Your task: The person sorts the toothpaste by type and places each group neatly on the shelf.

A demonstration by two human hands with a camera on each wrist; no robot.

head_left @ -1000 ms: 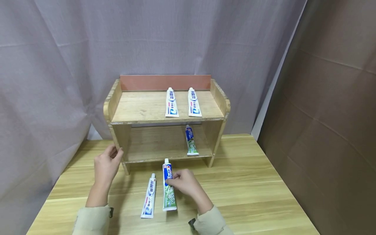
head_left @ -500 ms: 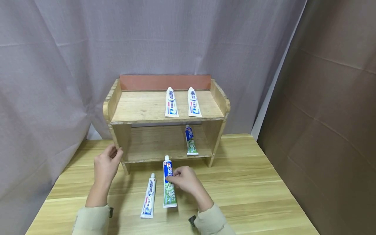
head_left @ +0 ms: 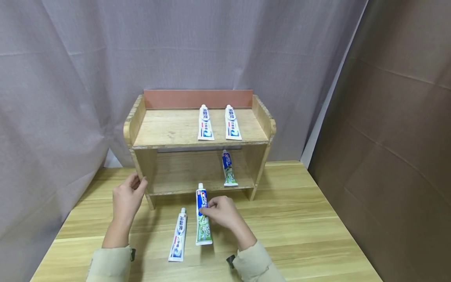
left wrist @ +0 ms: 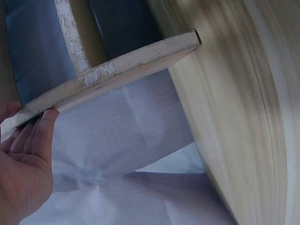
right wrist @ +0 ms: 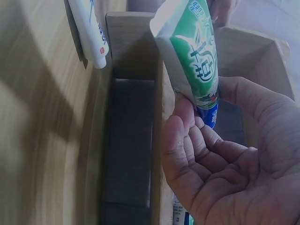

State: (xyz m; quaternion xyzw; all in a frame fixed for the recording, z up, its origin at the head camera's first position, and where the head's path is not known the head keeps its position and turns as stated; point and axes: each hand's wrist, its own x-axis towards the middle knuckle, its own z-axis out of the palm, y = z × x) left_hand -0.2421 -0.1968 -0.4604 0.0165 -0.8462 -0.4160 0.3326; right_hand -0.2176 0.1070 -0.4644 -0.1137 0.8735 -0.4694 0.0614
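My right hand [head_left: 227, 213] pinches a blue and green toothpaste tube [head_left: 203, 231], held above the table in front of the shelf, cap pointing toward it. In the right wrist view the tube's green back [right wrist: 194, 51] shows between thumb and fingers. With thumb and fingers on either side of its left side panel [left wrist: 126, 63], my left hand [head_left: 127, 197] grips the small wooden shelf [head_left: 162, 127]. A white toothpaste tube [head_left: 178, 239] lies on the table left of the held one. Two more white tubes, a left one [head_left: 205, 124] and a right one [head_left: 232, 124], lie on the top board.
On the lower board, toward the right, lies another blue and green toothpaste tube [head_left: 229, 169]. The shelf stands on a wood-grain table [head_left: 299, 231]. A grey curtain [head_left: 197, 47] hangs behind, and a brown one [head_left: 387, 117] closes off the right side.
My right hand has raised the blue and green tube slightly and carried it a little toward the shelf. My left hand has stayed on the side panel.
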